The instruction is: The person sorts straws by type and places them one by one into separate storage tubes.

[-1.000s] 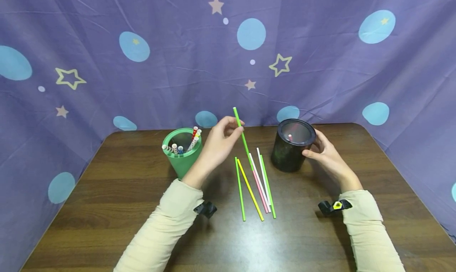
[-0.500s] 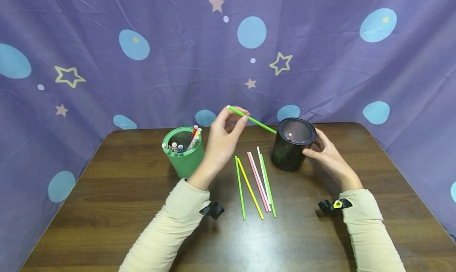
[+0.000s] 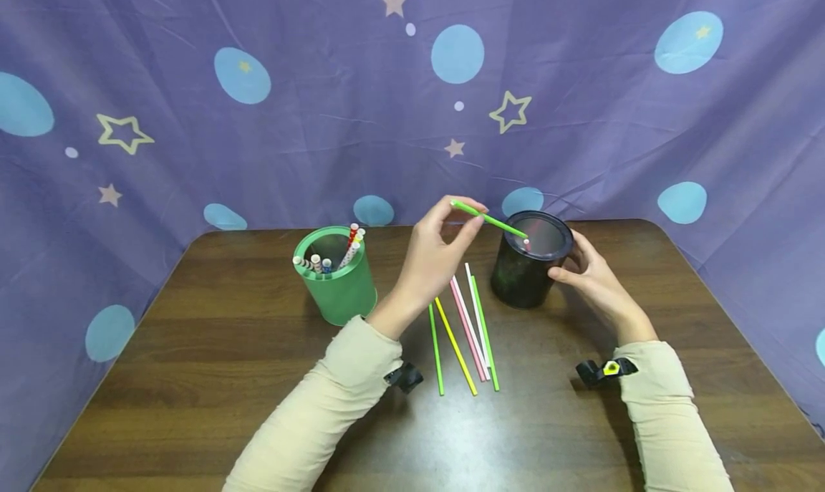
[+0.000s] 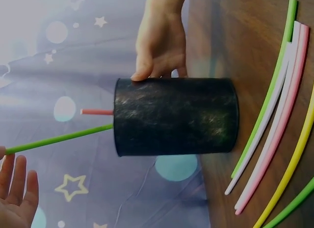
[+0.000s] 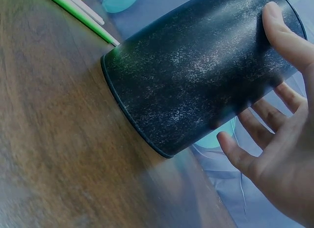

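My left hand [image 3: 438, 252] pinches a green straw [image 3: 496, 222] near its upper end, between thumb and fingers. The straw slants down to the right, its lower end over the mouth of a black can [image 3: 523, 281]. In the left wrist view that end passes behind the can's rim. Inside the can stands a pink straw [image 4: 97, 112], its top above the rim. My right hand [image 3: 599, 284] holds the upright can from the right, thumb on the near side near the top and the other fingers round behind.
Several loose straws lie between the cans: green [image 3: 436, 352], yellow [image 3: 455, 345], pink [image 3: 470, 334], white [image 3: 477, 316] and another green one. A green can [image 3: 344, 295] with patterned straws stands left, near my left forearm. A purple curtain [image 3: 322, 155] hangs behind the wooden table [image 3: 213, 363].
My left hand has lifted the green straw off the others, tilted it over and carried it right to the black can's mouth. The right hand and the can stay put.
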Motion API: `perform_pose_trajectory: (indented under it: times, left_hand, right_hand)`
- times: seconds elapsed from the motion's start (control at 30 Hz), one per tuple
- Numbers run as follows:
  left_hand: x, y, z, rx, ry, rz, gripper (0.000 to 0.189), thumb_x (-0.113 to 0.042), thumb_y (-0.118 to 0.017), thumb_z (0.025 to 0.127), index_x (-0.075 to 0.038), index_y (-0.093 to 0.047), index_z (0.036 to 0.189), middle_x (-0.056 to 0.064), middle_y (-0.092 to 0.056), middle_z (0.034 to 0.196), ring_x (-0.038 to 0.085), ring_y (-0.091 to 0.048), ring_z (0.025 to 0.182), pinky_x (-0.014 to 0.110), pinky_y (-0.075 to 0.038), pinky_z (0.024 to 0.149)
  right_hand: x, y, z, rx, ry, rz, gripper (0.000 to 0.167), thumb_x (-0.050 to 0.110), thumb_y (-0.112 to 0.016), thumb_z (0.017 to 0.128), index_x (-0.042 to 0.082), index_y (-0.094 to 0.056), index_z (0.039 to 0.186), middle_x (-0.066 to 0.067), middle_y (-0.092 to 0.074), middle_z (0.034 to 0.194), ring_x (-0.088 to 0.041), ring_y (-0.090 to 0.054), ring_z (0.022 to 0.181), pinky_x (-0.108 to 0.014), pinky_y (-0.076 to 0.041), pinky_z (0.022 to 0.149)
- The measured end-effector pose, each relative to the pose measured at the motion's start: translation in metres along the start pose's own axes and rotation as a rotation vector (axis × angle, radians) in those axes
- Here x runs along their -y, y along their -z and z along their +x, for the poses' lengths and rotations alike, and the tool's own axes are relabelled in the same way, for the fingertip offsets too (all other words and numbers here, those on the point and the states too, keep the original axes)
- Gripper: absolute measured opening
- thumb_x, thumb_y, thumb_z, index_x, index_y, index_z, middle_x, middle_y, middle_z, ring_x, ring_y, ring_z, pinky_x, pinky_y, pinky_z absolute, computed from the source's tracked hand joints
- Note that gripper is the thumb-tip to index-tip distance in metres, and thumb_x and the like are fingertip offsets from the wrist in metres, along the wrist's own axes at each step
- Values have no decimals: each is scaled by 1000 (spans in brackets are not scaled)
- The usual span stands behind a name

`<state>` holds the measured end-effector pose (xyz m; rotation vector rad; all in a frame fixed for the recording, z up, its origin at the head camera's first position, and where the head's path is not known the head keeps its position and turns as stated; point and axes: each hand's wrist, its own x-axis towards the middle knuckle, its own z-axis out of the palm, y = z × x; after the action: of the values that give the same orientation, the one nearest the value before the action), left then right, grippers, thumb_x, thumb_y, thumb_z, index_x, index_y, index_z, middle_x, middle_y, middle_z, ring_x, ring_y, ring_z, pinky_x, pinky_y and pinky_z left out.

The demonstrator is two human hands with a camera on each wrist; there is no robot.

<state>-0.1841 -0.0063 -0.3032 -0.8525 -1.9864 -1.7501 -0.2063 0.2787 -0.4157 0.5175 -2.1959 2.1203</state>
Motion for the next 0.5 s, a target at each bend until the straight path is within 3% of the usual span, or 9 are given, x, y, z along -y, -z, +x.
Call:
perform_pose_trajectory:
  times: [0.23,0.5]
  left_hand:
    - [11,-15,3,47,31,60,13,-6,-64,96,-2,-67,108,8,-69,107,12,-62,91,33,-53,79]
    - [21,-32,5,110,93,130,13,-8,-64,97,-3,-69,108,5,-69,108,7,-62,91,18,-50,79]
  right_hand:
    - [1,-1,0,1,-1,17,69,-11,-63,90,14,-38,148,4,-52,133,-12,-48,119,-19,-46,90]
    - [1,-1,0,2,-9,34,69,-10,-63,90,13,-36,150,3,-53,131,-12,-49,118,-19,-47,90]
